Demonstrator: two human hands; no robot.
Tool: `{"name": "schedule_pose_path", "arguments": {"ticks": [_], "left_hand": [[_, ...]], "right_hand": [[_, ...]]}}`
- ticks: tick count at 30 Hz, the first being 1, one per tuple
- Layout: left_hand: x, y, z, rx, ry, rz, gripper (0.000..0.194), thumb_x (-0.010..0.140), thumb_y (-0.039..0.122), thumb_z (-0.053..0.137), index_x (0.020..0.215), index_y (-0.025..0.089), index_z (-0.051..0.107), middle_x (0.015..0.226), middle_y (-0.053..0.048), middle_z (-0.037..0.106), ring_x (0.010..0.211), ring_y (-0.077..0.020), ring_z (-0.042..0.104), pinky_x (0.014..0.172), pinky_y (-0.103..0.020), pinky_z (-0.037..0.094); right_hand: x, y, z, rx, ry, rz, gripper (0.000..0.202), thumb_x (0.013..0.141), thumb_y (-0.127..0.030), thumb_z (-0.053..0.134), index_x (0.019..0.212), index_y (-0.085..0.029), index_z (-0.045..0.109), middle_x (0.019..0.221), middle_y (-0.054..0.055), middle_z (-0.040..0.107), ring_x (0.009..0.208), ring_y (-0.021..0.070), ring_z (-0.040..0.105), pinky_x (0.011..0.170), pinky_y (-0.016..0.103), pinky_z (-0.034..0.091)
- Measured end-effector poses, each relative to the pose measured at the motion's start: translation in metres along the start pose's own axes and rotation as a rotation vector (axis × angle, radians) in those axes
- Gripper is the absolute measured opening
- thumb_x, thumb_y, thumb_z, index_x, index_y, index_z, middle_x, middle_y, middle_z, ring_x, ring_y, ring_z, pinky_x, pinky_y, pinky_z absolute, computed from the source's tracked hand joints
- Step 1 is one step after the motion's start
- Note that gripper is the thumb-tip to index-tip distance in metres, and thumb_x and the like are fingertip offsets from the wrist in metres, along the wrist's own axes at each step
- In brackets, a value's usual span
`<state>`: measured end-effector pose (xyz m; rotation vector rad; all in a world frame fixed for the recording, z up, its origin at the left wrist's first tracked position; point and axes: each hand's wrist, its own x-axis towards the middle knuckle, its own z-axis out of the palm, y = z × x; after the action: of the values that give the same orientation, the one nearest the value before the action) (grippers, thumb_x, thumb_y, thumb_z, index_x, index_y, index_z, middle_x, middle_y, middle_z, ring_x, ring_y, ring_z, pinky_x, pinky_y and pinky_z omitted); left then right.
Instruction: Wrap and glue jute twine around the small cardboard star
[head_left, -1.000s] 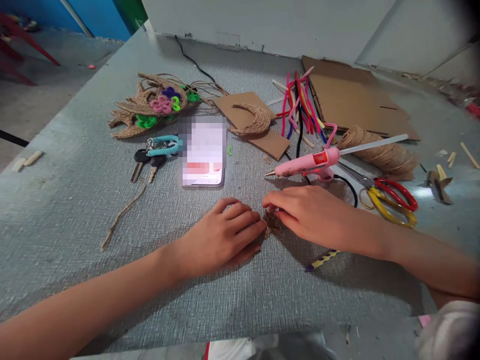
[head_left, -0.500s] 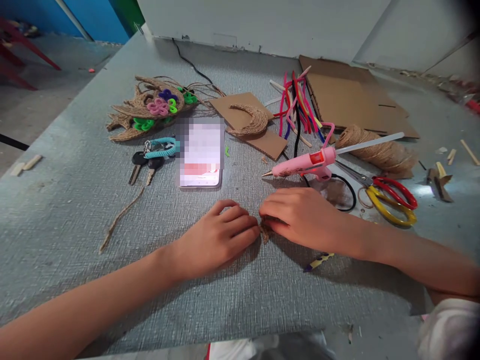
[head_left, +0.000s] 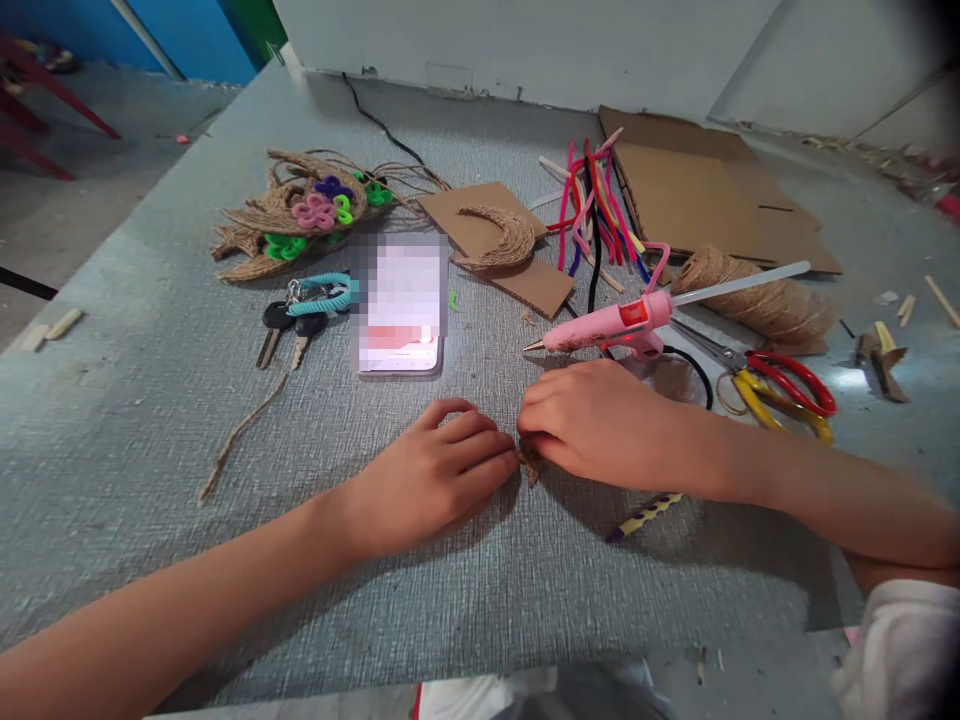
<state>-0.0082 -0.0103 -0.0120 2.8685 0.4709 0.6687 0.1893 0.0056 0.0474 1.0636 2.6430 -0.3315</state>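
Between my fingertips, low at the middle of the table, is a small piece of brown jute twine [head_left: 531, 468]; most of it is hidden. My left hand [head_left: 448, 470] curls its fingers against its left side, the palm turned down. From the right my right hand [head_left: 581, 415] closes its fingers around the piece, and the knuckles cover the grip. A pink glue gun [head_left: 615, 324] lies just beyond my right hand, nozzle to the left. Under my right wrist rests a yellow and purple pencil [head_left: 646, 516].
A phone [head_left: 399, 310] and keys [head_left: 289, 325] lie left of centre. Behind are twine shapes with pipe-cleaner flowers [head_left: 315, 210], a twine crescent [head_left: 514, 240] on cardboard, and pipe cleaners [head_left: 592, 205]. Scissors [head_left: 787, 385], a twine roll [head_left: 750, 295] and cardboard [head_left: 697, 190] occupy the right.
My right hand and forearm have shifted slightly up and away from me, uncovering more of the pencil and covering part of the scissors' yellow handle. My left hand stays nearly still.
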Motion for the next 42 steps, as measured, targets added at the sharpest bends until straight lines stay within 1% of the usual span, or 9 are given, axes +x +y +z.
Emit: {"name": "schedule_pose_path", "arguments": {"ticks": [9, 13, 16, 18, 23, 29, 35, 39, 42], "left_hand": [[0.001, 0.001, 0.0, 0.01, 0.003, 0.009, 0.022, 0.094, 0.017, 0.039, 0.103, 0.012, 0.059, 0.097, -0.005, 0.068, 0.089, -0.0196, 0.058, 0.084, -0.037, 0.039], [0.0, 0.001, 0.001, 0.015, 0.014, 0.015, 0.022, 0.094, 0.017, 0.039, 0.102, 0.012, 0.059, 0.096, -0.005, 0.068, 0.088, -0.0197, 0.058, 0.084, -0.037, 0.039], [0.0, 0.001, 0.0, 0.024, 0.012, 0.029, 0.022, 0.094, 0.017, 0.039, 0.103, 0.012, 0.059, 0.095, -0.005, 0.068, 0.087, -0.0196, 0.059, 0.084, -0.037, 0.039], [0.0, 0.001, -0.001, 0.026, -0.006, 0.042, 0.024, 0.095, 0.018, 0.037, 0.102, 0.013, 0.059, 0.095, -0.004, 0.068, 0.087, -0.0191, 0.059, 0.084, -0.037, 0.039], [0.002, 0.001, -0.003, 0.019, -0.035, 0.078, 0.026, 0.096, 0.017, 0.034, 0.105, 0.012, 0.058, 0.092, -0.005, 0.067, 0.085, -0.0177, 0.059, 0.083, -0.036, 0.041], [0.003, 0.002, -0.001, 0.014, -0.043, 0.061, 0.025, 0.095, 0.017, 0.037, 0.105, 0.013, 0.059, 0.093, -0.004, 0.067, 0.086, -0.0176, 0.058, 0.082, -0.035, 0.043], [0.001, 0.001, 0.0, 0.019, -0.014, 0.058, 0.024, 0.095, 0.017, 0.037, 0.104, 0.013, 0.059, 0.097, -0.005, 0.067, 0.088, -0.0178, 0.057, 0.084, -0.035, 0.042], [-0.001, -0.001, 0.001, -0.003, -0.003, 0.013, 0.018, 0.094, 0.017, 0.041, 0.102, 0.012, 0.056, 0.099, -0.006, 0.066, 0.088, -0.0182, 0.056, 0.081, -0.034, 0.042], [-0.001, -0.001, 0.0, -0.018, -0.003, -0.016, 0.015, 0.093, 0.017, 0.045, 0.102, 0.013, 0.056, 0.108, -0.007, 0.065, 0.094, -0.0188, 0.056, 0.082, -0.034, 0.042]], "right_hand": [[0.004, -0.007, -0.011, -0.103, -0.105, 0.006, 0.014, 0.084, -0.02, 0.054, 0.076, -0.017, 0.065, 0.081, 0.003, 0.068, 0.079, 0.0194, 0.061, 0.056, 0.028, 0.028], [-0.003, 0.0, -0.003, -0.006, 0.031, -0.054, 0.012, 0.084, -0.014, 0.052, 0.079, -0.017, 0.062, 0.077, 0.002, 0.066, 0.073, 0.0164, 0.06, 0.057, 0.027, 0.031], [-0.013, 0.007, 0.007, 0.128, 0.185, -0.05, 0.016, 0.085, -0.011, 0.049, 0.094, -0.018, 0.06, 0.084, 0.001, 0.065, 0.075, 0.0145, 0.059, 0.061, 0.027, 0.035], [-0.019, 0.01, 0.014, 0.187, 0.238, -0.039, 0.02, 0.086, -0.009, 0.047, 0.1, -0.018, 0.059, 0.092, 0.002, 0.064, 0.081, 0.0146, 0.059, 0.066, 0.027, 0.039], [-0.029, 0.009, 0.029, 0.296, 0.29, -0.052, 0.018, 0.087, -0.009, 0.046, 0.095, -0.017, 0.06, 0.09, 0.003, 0.063, 0.083, 0.0139, 0.058, 0.073, 0.027, 0.042], [-0.027, 0.002, 0.04, 0.316, 0.372, -0.089, 0.015, 0.088, -0.012, 0.046, 0.091, -0.017, 0.06, 0.084, 0.003, 0.064, 0.081, 0.0138, 0.058, 0.074, 0.028, 0.044], [-0.029, 0.0, 0.048, 0.393, 0.48, -0.128, 0.014, 0.088, -0.012, 0.048, 0.097, -0.016, 0.058, 0.087, 0.003, 0.064, 0.082, 0.0128, 0.057, 0.077, 0.027, 0.045], [-0.03, -0.001, 0.051, 0.431, 0.509, -0.161, 0.016, 0.089, -0.012, 0.047, 0.101, -0.016, 0.056, 0.09, 0.003, 0.064, 0.085, 0.012, 0.056, 0.08, 0.027, 0.046], [-0.029, -0.001, 0.051, 0.459, 0.518, -0.172, 0.017, 0.088, -0.012, 0.047, 0.102, -0.016, 0.056, 0.092, 0.002, 0.064, 0.086, 0.0118, 0.057, 0.081, 0.027, 0.046]]}}
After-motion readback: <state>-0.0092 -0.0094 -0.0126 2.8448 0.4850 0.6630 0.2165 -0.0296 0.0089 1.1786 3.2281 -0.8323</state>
